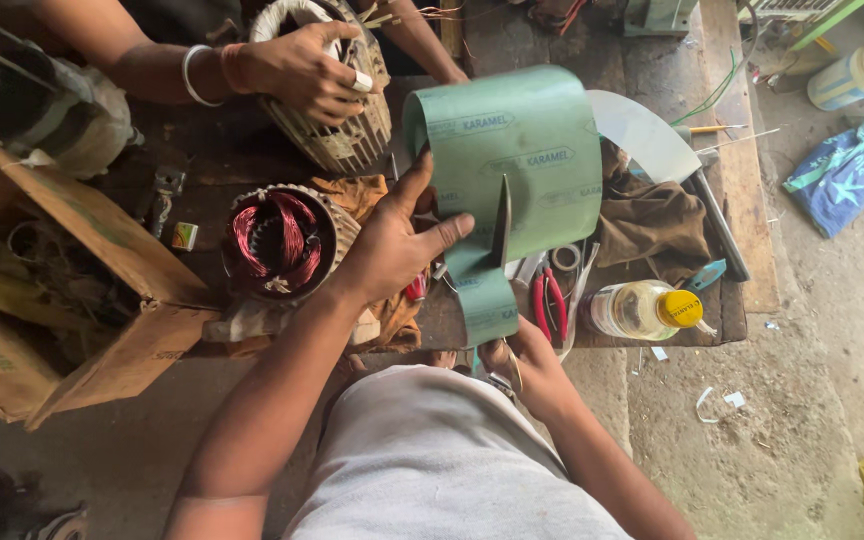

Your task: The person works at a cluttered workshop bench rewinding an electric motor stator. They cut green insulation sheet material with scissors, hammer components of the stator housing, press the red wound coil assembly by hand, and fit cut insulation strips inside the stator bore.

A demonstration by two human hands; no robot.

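Workbench (652, 60): left hand (387, 245) holds green sheet (532, 150) (curled).

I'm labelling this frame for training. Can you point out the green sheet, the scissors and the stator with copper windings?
green sheet (532, 150), head view, on its curved upper face.
scissors (503, 222), head view, on the blade cutting the sheet.
stator with copper windings (277, 240), head view, on the reddish coils.

pale green insulation sheet (522, 150) with darker green repeated print; copper-red windings (277, 240) in a stator; red-handled pliers (549, 303); clear bottle (642, 310) with yellow cap; brown cardboard box (62, 300); blue bag (847, 170).
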